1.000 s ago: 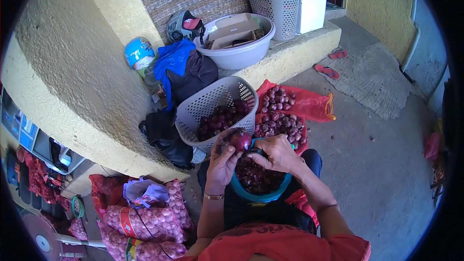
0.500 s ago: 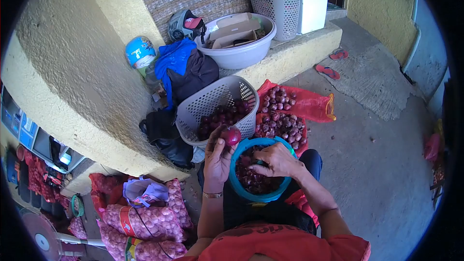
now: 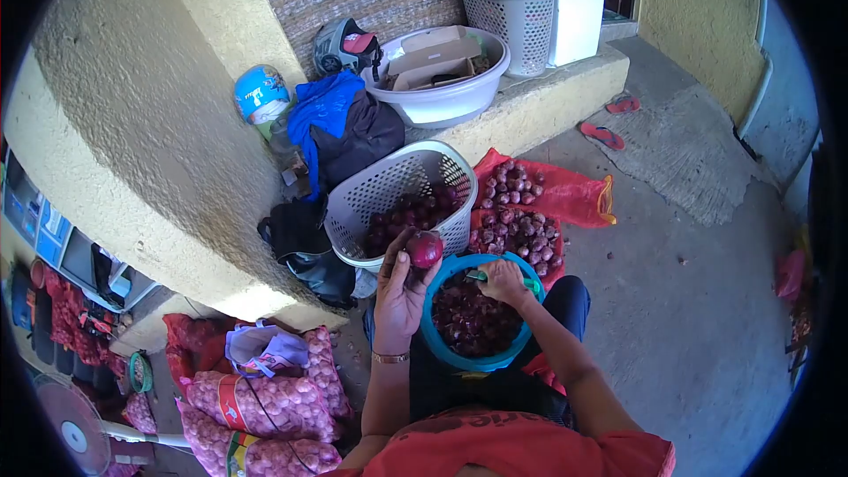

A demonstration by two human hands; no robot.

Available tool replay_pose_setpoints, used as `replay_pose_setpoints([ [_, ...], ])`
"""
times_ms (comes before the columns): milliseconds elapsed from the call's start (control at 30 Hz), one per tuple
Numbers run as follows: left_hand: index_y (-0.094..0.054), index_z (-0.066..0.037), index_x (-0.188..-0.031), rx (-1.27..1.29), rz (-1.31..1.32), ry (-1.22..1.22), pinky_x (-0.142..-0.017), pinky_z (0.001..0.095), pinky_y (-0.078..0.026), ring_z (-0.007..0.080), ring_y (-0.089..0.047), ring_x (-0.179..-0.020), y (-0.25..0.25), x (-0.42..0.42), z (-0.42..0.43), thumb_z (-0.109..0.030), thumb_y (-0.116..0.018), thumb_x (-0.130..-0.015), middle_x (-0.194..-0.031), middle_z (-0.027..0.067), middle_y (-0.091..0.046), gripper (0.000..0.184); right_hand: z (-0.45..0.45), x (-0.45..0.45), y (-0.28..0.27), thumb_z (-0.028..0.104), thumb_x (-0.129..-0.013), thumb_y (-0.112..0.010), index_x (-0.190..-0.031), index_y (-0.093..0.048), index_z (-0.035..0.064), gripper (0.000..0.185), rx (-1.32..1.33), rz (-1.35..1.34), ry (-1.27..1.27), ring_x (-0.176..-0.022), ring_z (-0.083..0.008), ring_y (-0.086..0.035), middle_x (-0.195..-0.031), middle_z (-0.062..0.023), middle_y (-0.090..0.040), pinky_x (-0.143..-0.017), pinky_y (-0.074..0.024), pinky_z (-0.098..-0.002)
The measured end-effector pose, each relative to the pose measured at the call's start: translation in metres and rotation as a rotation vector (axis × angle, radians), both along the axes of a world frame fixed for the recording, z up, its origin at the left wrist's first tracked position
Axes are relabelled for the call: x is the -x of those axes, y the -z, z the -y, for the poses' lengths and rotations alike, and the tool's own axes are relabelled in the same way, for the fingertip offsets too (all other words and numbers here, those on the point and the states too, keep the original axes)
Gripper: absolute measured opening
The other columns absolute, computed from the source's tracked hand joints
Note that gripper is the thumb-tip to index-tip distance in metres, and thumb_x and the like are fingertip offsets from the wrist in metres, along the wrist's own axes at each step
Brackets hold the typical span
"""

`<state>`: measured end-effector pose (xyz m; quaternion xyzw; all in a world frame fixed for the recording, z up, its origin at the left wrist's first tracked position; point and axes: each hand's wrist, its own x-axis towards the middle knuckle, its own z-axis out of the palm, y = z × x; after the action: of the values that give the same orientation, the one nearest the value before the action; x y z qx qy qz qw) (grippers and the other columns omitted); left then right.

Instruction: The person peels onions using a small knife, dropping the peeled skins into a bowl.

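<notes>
My left hand (image 3: 402, 293) is closed around a peeled, shiny red onion (image 3: 425, 250), raised at the left rim of a blue basin (image 3: 427, 329). Dark red onion skins (image 3: 475, 322) fill the basin's inside. Over the basin's far right side, my right hand (image 3: 506, 283) grips a small knife (image 3: 533, 286) with a green handle; its short blade points left toward the onion, apart from it. Just beyond my left hand stands a grey perforated basket (image 3: 353, 203) with several peeled red onions (image 3: 411, 216) in it. Unpeeled onions (image 3: 521, 234) lie on a red mesh sack (image 3: 570, 190).
Full mesh sacks of pink bulbs (image 3: 274, 406) lie at the lower left, with a purple bag (image 3: 265, 349) on top. A white tub (image 3: 442, 106) and a tall basket (image 3: 521, 26) stand on the ledge. Slippers (image 3: 602, 135) lie on the concrete floor.
My right hand has risen slightly and turned, so the knife's blade and green handle now show. My left hand still holds the onion in nearly the same place.
</notes>
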<state>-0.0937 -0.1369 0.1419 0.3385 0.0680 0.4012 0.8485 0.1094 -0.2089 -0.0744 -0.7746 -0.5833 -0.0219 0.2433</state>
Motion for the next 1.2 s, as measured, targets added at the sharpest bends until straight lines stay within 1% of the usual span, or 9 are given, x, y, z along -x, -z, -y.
replay_pose_setpoints([
  [133,-0.041,-0.002,-0.137,0.013,-0.004,0.003,-0.100,0.0426,-0.048,0.0347,-0.052,-0.121,0.000,-0.001,0.000,-0.017,-0.048,-0.099,-0.131,0.0189,-0.051,0.041,0.001,0.003,-0.031,0.045,-0.080,-0.066,-0.109,-0.064,0.0092,0.046,0.018,-0.070,-0.030,-0.085,-0.0360,-0.064,-0.090,-0.0194,-0.066,-0.077,-0.0481,-0.0488],
  [200,-0.041,-0.001,-0.136,0.027,-0.017,-0.008,-0.100,0.0423,-0.049,0.0340,-0.053,-0.120,0.003,-0.002,0.000,-0.017,-0.049,-0.099,-0.131,0.0186,-0.051,0.041,0.002,0.012,-0.080,0.046,-0.086,-0.061,-0.104,-0.060,0.0045,0.046,0.078,-0.296,0.100,-0.083,-0.0381,-0.063,-0.086,-0.0195,-0.066,-0.074,-0.0477,-0.0498],
  [233,-0.041,-0.001,-0.136,0.040,-0.030,-0.018,-0.099,0.0421,-0.049,0.0333,-0.053,-0.120,0.004,-0.002,0.000,-0.017,-0.049,-0.099,-0.131,0.0183,-0.052,0.041,0.000,0.012,-0.089,0.042,-0.091,-0.057,-0.101,-0.057,0.0001,0.043,-0.157,-0.338,0.021,-0.076,-0.0417,-0.063,-0.077,-0.0238,-0.063,-0.067,-0.0472,-0.0508],
  [333,-0.043,0.000,-0.135,0.009,-0.055,-0.010,-0.098,0.0405,-0.051,0.0290,-0.056,-0.118,0.007,-0.006,0.000,-0.016,-0.050,-0.099,-0.130,0.0169,-0.052,0.040,0.004,0.025,-0.156,0.034,-0.093,-0.056,-0.100,-0.055,-0.0009,0.035,-0.343,-0.558,-0.028,-0.075,-0.0405,-0.062,-0.073,-0.0248,-0.060,-0.065,-0.0470,-0.0468],
  [367,-0.043,0.000,-0.135,0.010,-0.058,-0.007,-0.098,0.0405,-0.051,0.0290,-0.056,-0.118,0.007,-0.006,0.000,-0.016,-0.050,-0.099,-0.130,0.0169,-0.052,0.040,0.009,0.029,-0.174,0.028,-0.095,-0.055,-0.099,-0.055,-0.0009,0.030,-0.384,-0.567,-0.072,-0.070,-0.0405,-0.061,-0.070,-0.0237,-0.057,-0.061,-0.0455,-0.0440],
  [467,-0.045,0.000,-0.134,-0.018,-0.074,-0.017,-0.095,0.0383,-0.053,0.0240,-0.058,-0.115,0.007,-0.008,0.002,-0.015,-0.050,-0.098,-0.130,0.0152,-0.053,0.039,0.016,0.034,-0.212,0.029,-0.093,-0.057,-0.099,-0.055,0.0002,0.029,-0.391,-0.583,-0.210,-0.064,-0.0393,-0.060,-0.068,-0.0212,-0.056,-0.058,-0.0448,-0.0422],
  [700,-0.040,0.004,-0.136,-0.095,-0.142,-0.031,-0.096,0.0378,-0.052,0.0241,-0.057,-0.116,0.006,-0.006,0.003,-0.018,-0.048,-0.099,-0.129,0.0172,-0.053,0.044,0.019,0.038,-0.227,0.031,-0.089,-0.062,-0.097,-0.056,0.0030,0.029,-0.398,-0.503,-0.333,-0.062,-0.0375,-0.060,-0.067,-0.0190,-0.057,-0.055,-0.0442,-0.0427],
  [867,-0.040,0.004,-0.136,-0.108,-0.145,-0.032,-0.095,0.0369,-0.053,0.0243,-0.057,-0.114,0.005,-0.005,0.003,-0.017,-0.049,-0.099,-0.128,0.0174,-0.053,0.044,0.019,0.039,-0.227,0.032,-0.089,-0.062,-0.096,-0.057,0.0034,0.030,-0.375,-0.422,-0.322,-0.065,-0.0414,-0.059,-0.065,-0.0203,-0.057,-0.055,-0.0447,-0.0462],
  [1200,-0.041,0.005,-0.135,-0.154,-0.164,-0.017,-0.092,0.0352,-0.055,0.0225,-0.060,-0.110,0.009,-0.005,0.000,-0.015,-0.052,-0.097,-0.126,0.0169,-0.055,0.044,0.021,0.037,-0.228,0.029,-0.090,-0.061,-0.085,-0.060,0.0015,0.028,-0.354,-0.445,-0.345,-0.061,-0.0392,-0.059,-0.063,-0.0203,-0.056,-0.052,-0.0444,-0.0434],
])
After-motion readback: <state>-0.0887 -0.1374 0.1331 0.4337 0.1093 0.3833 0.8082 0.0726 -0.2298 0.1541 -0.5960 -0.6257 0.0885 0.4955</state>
